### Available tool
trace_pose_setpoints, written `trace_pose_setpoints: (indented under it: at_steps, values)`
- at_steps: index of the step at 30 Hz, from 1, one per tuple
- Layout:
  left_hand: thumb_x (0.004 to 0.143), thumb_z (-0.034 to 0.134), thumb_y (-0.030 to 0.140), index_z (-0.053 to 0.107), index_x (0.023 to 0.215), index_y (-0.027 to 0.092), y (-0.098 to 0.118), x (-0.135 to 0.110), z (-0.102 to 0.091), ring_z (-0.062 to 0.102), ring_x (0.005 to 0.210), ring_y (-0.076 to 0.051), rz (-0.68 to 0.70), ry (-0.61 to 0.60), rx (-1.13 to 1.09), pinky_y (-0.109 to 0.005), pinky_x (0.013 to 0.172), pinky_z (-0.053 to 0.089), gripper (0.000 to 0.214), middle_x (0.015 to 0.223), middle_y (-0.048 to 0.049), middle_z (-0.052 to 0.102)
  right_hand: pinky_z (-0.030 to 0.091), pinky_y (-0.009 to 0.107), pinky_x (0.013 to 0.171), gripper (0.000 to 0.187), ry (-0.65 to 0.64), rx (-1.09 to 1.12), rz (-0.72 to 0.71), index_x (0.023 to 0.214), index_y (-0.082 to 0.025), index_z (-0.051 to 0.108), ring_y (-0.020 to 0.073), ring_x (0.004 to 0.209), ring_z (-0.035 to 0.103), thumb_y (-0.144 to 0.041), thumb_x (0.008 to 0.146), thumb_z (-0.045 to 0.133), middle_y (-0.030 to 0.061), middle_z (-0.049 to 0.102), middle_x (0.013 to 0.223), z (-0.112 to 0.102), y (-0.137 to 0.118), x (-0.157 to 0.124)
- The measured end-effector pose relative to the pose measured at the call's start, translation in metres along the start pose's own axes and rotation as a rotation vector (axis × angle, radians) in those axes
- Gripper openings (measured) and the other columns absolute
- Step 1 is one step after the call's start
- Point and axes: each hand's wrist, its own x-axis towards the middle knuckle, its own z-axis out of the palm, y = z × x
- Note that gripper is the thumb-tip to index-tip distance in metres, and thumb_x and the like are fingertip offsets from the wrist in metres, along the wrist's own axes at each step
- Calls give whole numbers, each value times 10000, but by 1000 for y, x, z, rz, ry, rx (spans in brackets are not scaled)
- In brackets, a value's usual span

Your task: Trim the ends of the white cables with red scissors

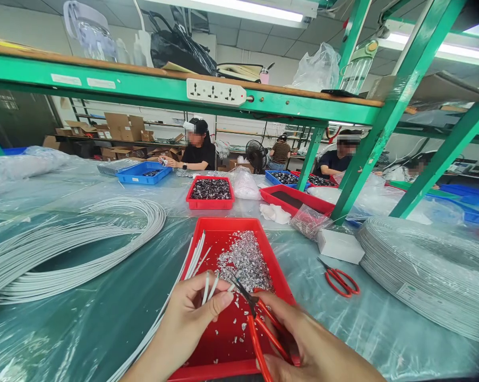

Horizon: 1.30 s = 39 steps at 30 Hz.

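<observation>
Over the red tray (223, 350), my left hand (191, 313) pinches several thin white cables (211, 287) between thumb and fingers. One cable end points right, toward the blades of the red-handled scissors (252, 314). Wrapped around those handles is my right hand (293, 334), and the handles stand apart. The blade tips are at the cable end; whether they touch it I cannot tell. Small silvery scraps (245, 260) lie heaped in the tray below. More white cables (195, 254) rest along the tray's left side and run down past my left forearm.
Coiled white cable (144, 223) lies at left, a wrapped coil (418, 276) at right. Second scissors (339, 278) and a white box (340, 245) sit nearby. Behind are a red bin (210, 203) of small dark parts, a green shelf frame (144, 79) and several people.
</observation>
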Motion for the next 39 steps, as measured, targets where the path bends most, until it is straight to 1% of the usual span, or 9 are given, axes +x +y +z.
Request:
trace_pose_setpoints:
  at_steps: [6,9,11,14,18,24,29,34,39]
  values:
    - [739,768,384,641,716,156,0,-2,-11,356,437,-101,68,75,-212,-148,439,291,262,524,16,483,383,413,867,523,119,17,7,1283,-149,397,259,995,485,-396,829,480,123,548,1051,-1,27,15]
    - [735,772,398,638,703,136,3,-3,-8,384,431,-103,46,62,-142,-144,446,308,296,480,17,477,435,279,672,422,147,321,-37,1170,-140,489,163,739,509,-328,798,552,36,537,787,4,16,27]
    - [721,780,428,630,690,121,2,-4,-4,403,415,-104,25,16,-126,-144,429,311,343,474,8,490,357,204,493,338,198,458,-67,1037,-132,553,83,505,374,-307,753,615,-44,410,583,9,3,34]
    - [704,780,508,615,704,107,-2,-4,-1,442,395,-105,-32,-68,-188,-136,391,310,435,555,-39,561,206,186,392,241,203,510,-126,862,-121,583,47,407,183,-332,751,613,-89,268,472,14,-13,43]
    - [744,753,516,602,682,101,-6,-4,-1,460,363,-88,-113,-235,-321,-109,360,307,445,553,-27,548,194,185,401,216,102,560,-191,820,-123,579,42,410,233,-314,735,630,-70,362,497,16,-18,51]
    - [797,737,436,612,748,115,-6,-2,-2,406,321,-50,-236,-426,-518,-79,310,255,348,539,-9,522,239,211,444,224,140,538,-190,683,-120,548,74,454,319,-314,697,660,-21,461,507,21,-8,54]
    - [809,738,397,588,743,103,-9,0,-5,330,289,-33,-274,-503,-581,-92,282,209,336,531,-7,507,182,174,398,205,189,636,-190,629,-131,558,46,412,240,-213,591,742,-79,339,438,25,-7,57]
    - [812,734,391,572,733,102,-15,4,-6,293,275,-33,-286,-561,-634,-98,255,200,341,520,3,482,194,160,389,192,208,687,-232,602,-132,580,44,408,258,-180,558,760,-70,368,429,27,-7,60]
    - [770,753,433,566,708,93,-15,5,-4,292,266,-36,-263,-547,-606,-98,242,190,393,497,3,468,225,165,399,165,191,610,-243,628,-141,589,57,422,306,-174,584,745,-57,405,456,25,-3,57]
